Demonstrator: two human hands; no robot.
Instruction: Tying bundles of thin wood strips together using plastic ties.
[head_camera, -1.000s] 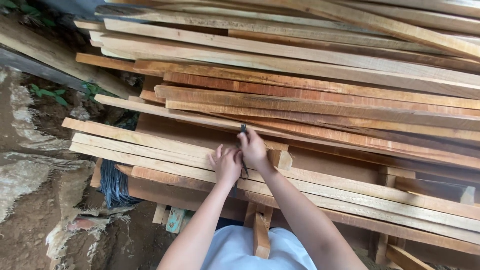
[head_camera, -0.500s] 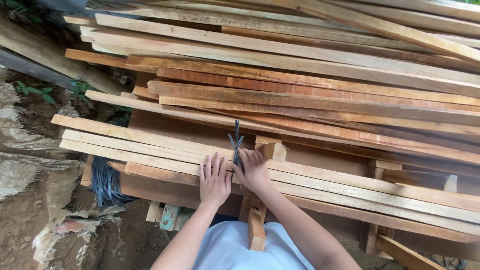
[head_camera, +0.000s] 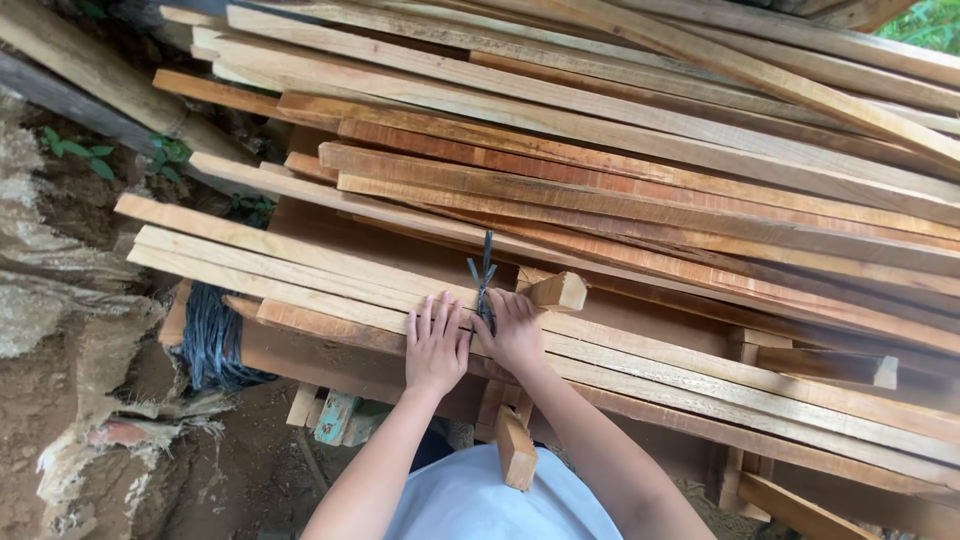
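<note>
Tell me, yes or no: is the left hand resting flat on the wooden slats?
Yes, the left hand lies palm down with fingers spread on the pale wooden slats, beside the dark strap that the right hand grips.

We see a stack of planks (head_camera: 620, 170) resting on wooden blocks (head_camera: 515, 450) over bare earth (head_camera: 60, 420). A dark strap (head_camera: 485, 280) binds the front bundle, and a coil of dark cord (head_camera: 215, 340) lies beneath its left end.

- Left hand (head_camera: 435, 345) lies flat on the front planks (head_camera: 300, 270), just left of the strap (head_camera: 484, 280).
- Right hand (head_camera: 515, 335) lies right of the strap.
- Wood block (head_camera: 556, 291) sits just behind the right hand.
- Strap coil (head_camera: 212, 340) hangs under the planks' left end.
</note>
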